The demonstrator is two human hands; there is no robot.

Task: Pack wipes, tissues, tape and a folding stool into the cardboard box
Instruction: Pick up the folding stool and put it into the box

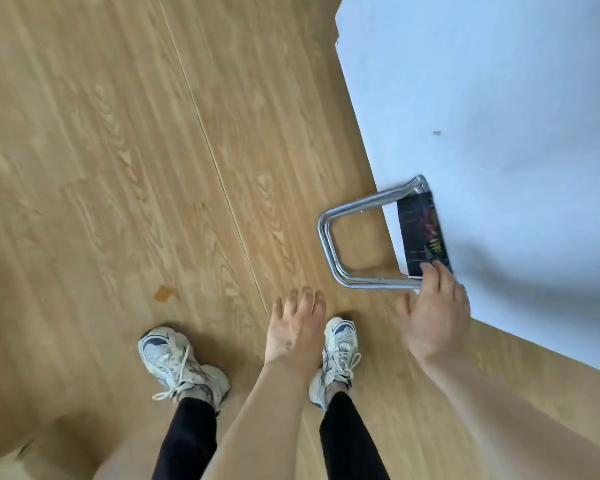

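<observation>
The folding stool (357, 233) is folded flat, with a chrome tube frame and a dark patterned fabric seat, and leans against the pale wall at the right. My right hand (433, 306) rests on the near end of the seat, fingers laid over the fabric edge; a full grip is not visible. My left hand (297, 323) hangs free over the floor to the left of the stool, fingers apart and holding nothing. A cardboard edge (11, 459) shows at the bottom left corner. Wipes, tissues and tape are out of view.
Wood-pattern floor (118, 168) fills most of the view. A pale wall (499, 98) runs along the right side. My two feet in white sneakers (181, 365) stand at the bottom centre. A small brown scrap (163, 293) lies on the floor.
</observation>
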